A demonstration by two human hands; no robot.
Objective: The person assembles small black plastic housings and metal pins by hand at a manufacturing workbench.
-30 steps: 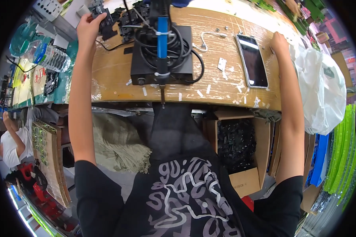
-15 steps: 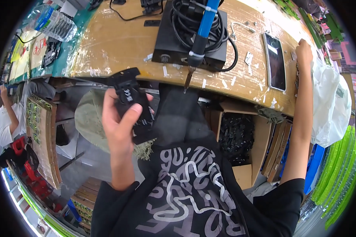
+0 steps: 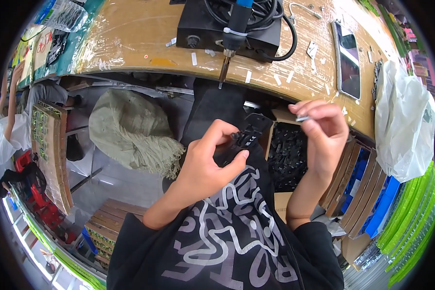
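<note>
Over my lap, my left hand (image 3: 203, 157) grips a black plastic housing (image 3: 252, 131) with small white markings, its thumb along one edge. A little to the right and apart from it, my right hand (image 3: 326, 133) pinches a small silvery metal piece (image 3: 302, 118) between thumb and fingertips; its exact kind is too small to tell. Beyond my hands, a soldering iron (image 3: 237, 24) with a blue and black handle points its tip over the table edge.
The soldering iron lies on a black power box (image 3: 183, 36) on the film-covered table (image 3: 125, 38). A phone (image 3: 348, 63) and scattered metal bits lie to the right, beside a white plastic bag (image 3: 398, 130). Below stand an open carton of black parts (image 3: 287, 154) and a draped greenish cloth (image 3: 130, 128).
My right hand has come back from the table's right side with a small metal piece in its fingers. My left hand has brought the black housing rightward to the middle.
</note>
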